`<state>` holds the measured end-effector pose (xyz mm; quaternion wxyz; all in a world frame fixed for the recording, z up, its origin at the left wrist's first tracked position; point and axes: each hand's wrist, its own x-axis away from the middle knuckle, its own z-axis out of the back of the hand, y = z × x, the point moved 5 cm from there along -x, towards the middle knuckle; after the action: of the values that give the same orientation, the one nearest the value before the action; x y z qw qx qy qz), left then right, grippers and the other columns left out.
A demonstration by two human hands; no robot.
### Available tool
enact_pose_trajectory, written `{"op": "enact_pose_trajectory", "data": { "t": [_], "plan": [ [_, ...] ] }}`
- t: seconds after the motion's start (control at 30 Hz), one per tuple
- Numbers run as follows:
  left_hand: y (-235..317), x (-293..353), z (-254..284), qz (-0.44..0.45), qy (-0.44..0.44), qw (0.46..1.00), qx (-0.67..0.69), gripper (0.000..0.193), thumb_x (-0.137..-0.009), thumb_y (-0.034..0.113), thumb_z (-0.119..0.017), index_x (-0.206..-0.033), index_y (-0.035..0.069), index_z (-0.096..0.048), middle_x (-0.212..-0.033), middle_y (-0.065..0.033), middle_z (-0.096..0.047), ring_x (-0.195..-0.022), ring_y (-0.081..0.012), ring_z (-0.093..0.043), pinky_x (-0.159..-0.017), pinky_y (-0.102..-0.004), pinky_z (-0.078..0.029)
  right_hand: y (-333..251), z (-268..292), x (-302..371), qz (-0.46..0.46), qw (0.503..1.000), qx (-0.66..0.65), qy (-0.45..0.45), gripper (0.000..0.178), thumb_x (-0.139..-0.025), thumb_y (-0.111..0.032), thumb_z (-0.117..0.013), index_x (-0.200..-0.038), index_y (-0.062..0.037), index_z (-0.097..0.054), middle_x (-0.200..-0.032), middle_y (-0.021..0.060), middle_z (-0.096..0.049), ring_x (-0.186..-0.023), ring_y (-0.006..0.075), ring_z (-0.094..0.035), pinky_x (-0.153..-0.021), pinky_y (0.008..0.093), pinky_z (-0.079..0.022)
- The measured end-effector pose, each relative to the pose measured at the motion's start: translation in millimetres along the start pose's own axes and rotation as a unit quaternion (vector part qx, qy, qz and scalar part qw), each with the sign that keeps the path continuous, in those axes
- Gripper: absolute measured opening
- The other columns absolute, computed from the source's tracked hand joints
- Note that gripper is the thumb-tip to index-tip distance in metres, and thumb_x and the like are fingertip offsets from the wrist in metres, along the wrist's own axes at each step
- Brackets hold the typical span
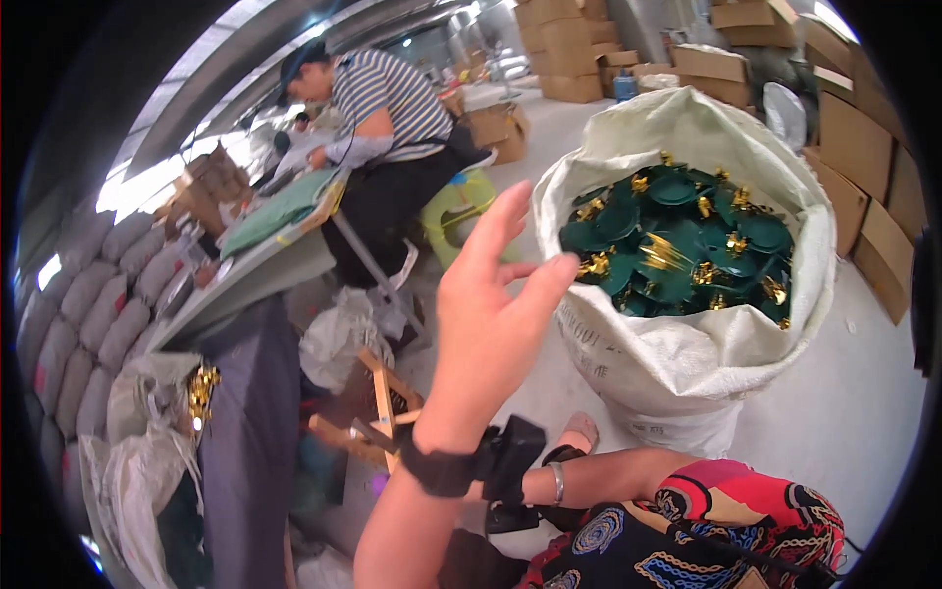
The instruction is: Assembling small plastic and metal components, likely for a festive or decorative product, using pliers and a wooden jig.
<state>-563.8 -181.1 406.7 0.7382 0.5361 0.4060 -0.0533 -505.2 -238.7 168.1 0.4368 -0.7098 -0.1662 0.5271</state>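
Note:
My left hand is raised in the middle, left of a big white woven sack. Its fingers are stretched out and its thumb stands apart; nothing shows in it. Green round discs with gold metallic pieces fill the sack's open mouth. Among them, one gold piece is smeared by motion. A strap with a black device sits on my left wrist. My right forearm, with a bracelet, reaches across from the right; its hand is hidden behind my left wrist.
A person in a striped shirt sits at a table at the upper left. Stacked grey bags line the far left. A wooden frame stands low beside my left arm. Cardboard boxes are piled at the right.

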Motion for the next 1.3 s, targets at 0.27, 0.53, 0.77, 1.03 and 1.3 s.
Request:
{"op": "enact_pose_trajectory", "data": {
  "t": [0.27,0.53,0.77,1.03,1.3],
  "plan": [
    [2.2,257.4,186.3,0.107,0.355,0.844,-0.388,0.031,-0.083,0.004,-0.06,-0.113,-0.001,-0.058,-0.106,-0.0071,-0.065,-0.087,-0.0135,-0.061,-0.077,-0.0261,-0.048,-0.5,22.2,-6.9,-0.224,0.966,-0.032,-0.129,0.04,-0.07,0.004,-0.059,-0.11,-0.0026,-0.056,-0.09,0.0037,-0.061,-0.078,0.0127,-0.057,-0.071,0.0265,-0.048],
    [94.3,700.4,188.7,0.42,0.629,0.358,-0.548,0.029,-0.075,0.006,-0.063,-0.103,0.002,-0.066,-0.091,-0.0158,-0.069,-0.084,-0.0256,-0.068,-0.077,-0.0345,-0.052,10.3,-17.9,7.9,-0.287,0.937,-0.069,-0.186,0.046,-0.068,0.001,-0.059,-0.114,-0.0008,-0.053,-0.08,0.0003,-0.053,-0.068,0.0087,-0.052,-0.063,0.022,-0.044],
    [60.1,705.8,214.6,0.605,0.37,0.331,-0.622,0.033,-0.07,0.02,-0.072,-0.1,0.008,-0.066,-0.097,-0.0131,-0.064,-0.093,-0.0318,-0.06,-0.079,-0.0423,-0.049,15.3,-27.1,21.9,-0.311,0.928,-0.058,-0.194,0.047,-0.068,0.003,-0.06,-0.115,-0.0014,-0.055,-0.081,0.0005,-0.054,-0.069,0.0083,-0.052,-0.063,0.0216,-0.044],
    [46.1,670.4,234.1,0.55,0.369,0.367,-0.653,0.007,-0.072,0.006,-0.058,-0.079,0.004,-0.06,-0.065,-0.0211,-0.06,-0.065,-0.0401,-0.06,-0.06,-0.05,-0.046,25.3,-24.8,17.4,-0.3,0.941,-0.017,-0.158,0.036,-0.065,0.002,-0.064,-0.101,-0.0036,-0.057,-0.077,-0.0013,-0.056,-0.066,0.0073,-0.052,-0.06,0.0227,-0.045],
    [-38.7,420.3,252.3,0.191,0.416,0.73,-0.507,0.039,-0.078,-0.005,-0.053,-0.112,0.011,-0.062,-0.09,-0.0135,-0.067,-0.077,-0.0315,-0.066,-0.068,-0.0373,-0.052,17.5,-13.6,-1.6,-0.297,0.95,-0.035,-0.089,0.043,-0.066,0.003,-0.063,-0.108,-0.0024,-0.056,-0.079,0.0008,-0.054,-0.07,0.0074,-0.052,-0.061,0.0227,-0.045]
  ]
}}
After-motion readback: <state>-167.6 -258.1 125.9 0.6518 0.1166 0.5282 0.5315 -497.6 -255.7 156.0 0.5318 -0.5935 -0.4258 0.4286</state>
